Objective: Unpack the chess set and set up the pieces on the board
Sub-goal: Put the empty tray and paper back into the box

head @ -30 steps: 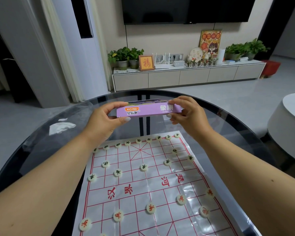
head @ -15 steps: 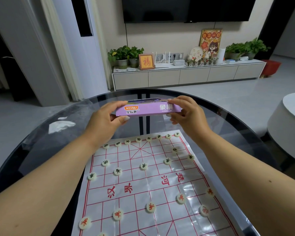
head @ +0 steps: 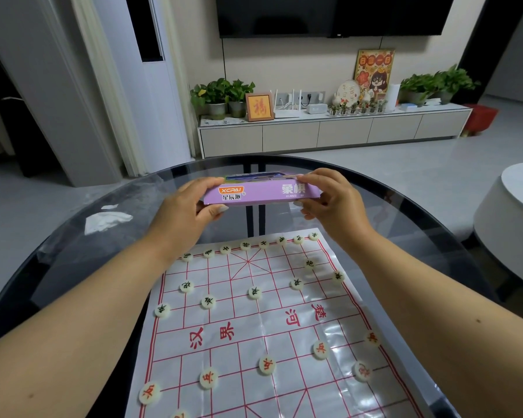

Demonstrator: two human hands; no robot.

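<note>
Chess box (head: 261,191), a flat purple carton with an orange logo and white characters on its long side, is held in the air above the far part of the round dark glass table (head: 73,245), beyond the far edge of the board. Left hand (head: 183,217) grips its left end, thumb under the lower edge and fingers curled over the top; right hand (head: 334,203) grips the right end in the same way, fingers over the top and thumb beneath. The box lies roughly level, its long side facing the camera, with a strip of dark printed top face showing above the purple. Below and nearer, the board (head: 272,327), a glossy white sheet with red grid lines and red characters across its middle band, lies flat on the table. Pale round pieces with dark characters (head: 254,292) stand in a row along the far edge and at points in the next ranks; pale pieces with red characters (head: 266,365) stand on the near half. A crumpled clear wrapper (head: 106,220) lies on the glass to the left, well apart from the board. Behind the table a low cabinet (head: 329,134) carries potted plants and framed pictures beneath a wall-mounted screen (head: 332,15).
</note>
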